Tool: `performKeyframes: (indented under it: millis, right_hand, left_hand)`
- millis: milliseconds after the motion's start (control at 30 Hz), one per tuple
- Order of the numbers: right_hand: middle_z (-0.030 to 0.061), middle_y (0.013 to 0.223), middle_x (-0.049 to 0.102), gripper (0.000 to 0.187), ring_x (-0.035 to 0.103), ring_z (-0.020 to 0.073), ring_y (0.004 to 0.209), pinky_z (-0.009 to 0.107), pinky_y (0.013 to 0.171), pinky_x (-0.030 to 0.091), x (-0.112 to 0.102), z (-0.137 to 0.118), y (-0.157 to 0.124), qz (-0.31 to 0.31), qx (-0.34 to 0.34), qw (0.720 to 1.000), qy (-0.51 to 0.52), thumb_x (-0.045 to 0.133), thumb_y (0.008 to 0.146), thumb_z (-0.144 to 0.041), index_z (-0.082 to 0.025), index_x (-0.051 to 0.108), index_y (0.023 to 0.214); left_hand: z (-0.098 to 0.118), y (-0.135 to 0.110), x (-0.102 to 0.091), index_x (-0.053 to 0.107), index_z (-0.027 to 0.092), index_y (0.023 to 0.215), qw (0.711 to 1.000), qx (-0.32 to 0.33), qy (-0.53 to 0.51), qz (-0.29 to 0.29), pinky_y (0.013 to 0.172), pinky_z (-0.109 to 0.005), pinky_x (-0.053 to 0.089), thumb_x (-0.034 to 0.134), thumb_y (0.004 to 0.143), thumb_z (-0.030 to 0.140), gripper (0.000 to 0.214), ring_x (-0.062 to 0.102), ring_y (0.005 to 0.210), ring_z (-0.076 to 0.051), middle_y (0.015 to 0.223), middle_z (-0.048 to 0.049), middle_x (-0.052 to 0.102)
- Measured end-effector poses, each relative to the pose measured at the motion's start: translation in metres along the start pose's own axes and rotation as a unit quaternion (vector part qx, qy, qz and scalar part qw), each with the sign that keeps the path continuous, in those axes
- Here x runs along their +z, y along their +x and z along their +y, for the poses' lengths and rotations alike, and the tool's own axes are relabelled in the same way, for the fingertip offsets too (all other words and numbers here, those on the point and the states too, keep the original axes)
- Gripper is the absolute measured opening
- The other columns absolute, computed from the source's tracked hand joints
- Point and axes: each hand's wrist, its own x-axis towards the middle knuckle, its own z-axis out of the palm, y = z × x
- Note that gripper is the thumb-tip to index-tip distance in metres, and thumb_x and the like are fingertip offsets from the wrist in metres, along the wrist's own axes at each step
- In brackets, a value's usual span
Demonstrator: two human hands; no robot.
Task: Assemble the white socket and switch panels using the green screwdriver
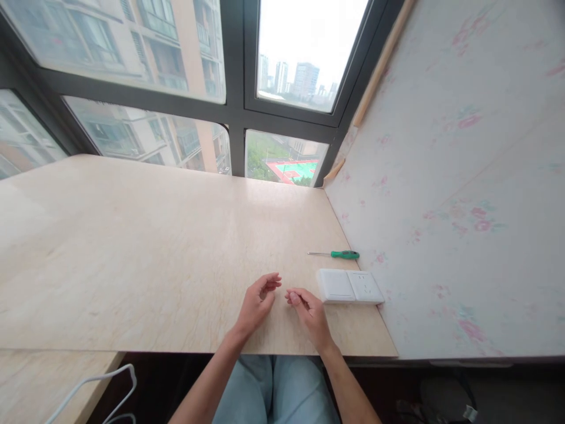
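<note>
My left hand (pixel 257 300) is over the front of the marble-patterned ledge, its fingers loosely curved and apart from the thumb, with nothing in it. Close by on the right, my right hand (pixel 308 312) has thumb and fingertips pressed together in a pinch. Whatever the pinch may hold is too small or hidden to make out. Just right of that hand lies a white double panel (pixel 336 285), a wall switch plate joined to a socket plate (pixel 365 286). Behind the panel rests a screwdriver (pixel 345 254) with a green handle, its shaft pointing left.
The pale ledge (pixel 132 253) runs back to dark-framed windows (pixel 236 88). A flower-patterned wall (pixel 441 235) bounds it on the right. At lower left, a white cable (pixel 97 377) loops over a lower surface (pixel 39 377). My knees are under the front edge.
</note>
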Motion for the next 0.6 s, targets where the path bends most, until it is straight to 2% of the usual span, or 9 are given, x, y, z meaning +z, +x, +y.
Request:
performKeyframes:
  millis: [100, 167, 233, 367, 600]
  right_hand:
    - [0.0081, 0.091, 0.074, 0.034, 0.070, 0.0203, 0.081, 0.033, 0.078, 0.055, 0.006, 0.005, 0.004, 0.025, 0.040, 0.999, -0.010, 0.052, 0.093, -0.046, -0.019, 0.071, 0.100]
    - [0.0085, 0.092, 0.074, 0.033, 0.070, 0.0213, 0.083, 0.033, 0.078, 0.055, 0.007, 0.003, 0.005, 0.014, 0.024, 0.999, -0.040, 0.053, 0.092, -0.045, -0.019, 0.071, 0.099]
    - [0.0080, 0.093, 0.074, 0.028, 0.069, 0.0218, 0.085, 0.034, 0.077, 0.055, 0.007, 0.001, 0.003, -0.005, -0.005, 0.997, -0.071, 0.054, 0.091, -0.041, -0.021, 0.072, 0.098]
    - [0.0071, 0.094, 0.073, 0.023, 0.068, 0.0224, 0.088, 0.036, 0.078, 0.054, 0.007, 0.002, 0.000, -0.018, -0.044, 0.993, -0.112, 0.053, 0.092, -0.036, -0.024, 0.072, 0.096]
    - [0.0073, 0.097, 0.073, 0.022, 0.068, 0.0229, 0.090, 0.036, 0.080, 0.054, 0.007, 0.007, -0.001, -0.013, -0.045, 0.992, -0.117, 0.054, 0.091, -0.035, -0.024, 0.072, 0.097]
  left_hand:
    - [0.006, -0.006, -0.009, 0.065, 0.015, 0.091, 0.998, -0.041, -0.015, 0.052, 0.072, -0.031, 0.054, 0.042, 0.074, 0.015, 0.028, 0.067, 0.072, -0.016, 0.082, -0.0052, 0.070]
    - [0.009, -0.009, -0.010, 0.063, 0.016, 0.073, 0.996, -0.050, 0.015, 0.071, 0.059, -0.026, 0.047, 0.041, 0.071, 0.016, 0.022, 0.058, 0.058, -0.013, 0.064, -0.0015, 0.063]
    - [0.011, -0.010, -0.009, 0.058, 0.017, 0.061, 0.995, -0.050, 0.048, 0.074, 0.054, -0.024, 0.038, 0.040, 0.066, 0.016, 0.019, 0.050, 0.053, -0.013, 0.054, 0.0003, 0.055]
    - [0.012, -0.011, -0.006, 0.048, 0.018, 0.052, 0.994, -0.055, 0.060, 0.078, 0.054, -0.024, 0.032, 0.038, 0.059, 0.019, 0.012, 0.043, 0.052, -0.013, 0.050, 0.0012, 0.047]
    - [0.012, -0.009, -0.007, 0.040, 0.019, 0.049, 0.993, -0.070, 0.025, 0.090, 0.054, -0.026, 0.027, 0.036, 0.055, 0.024, 0.009, 0.036, 0.052, -0.013, 0.049, 0.0012, 0.039]
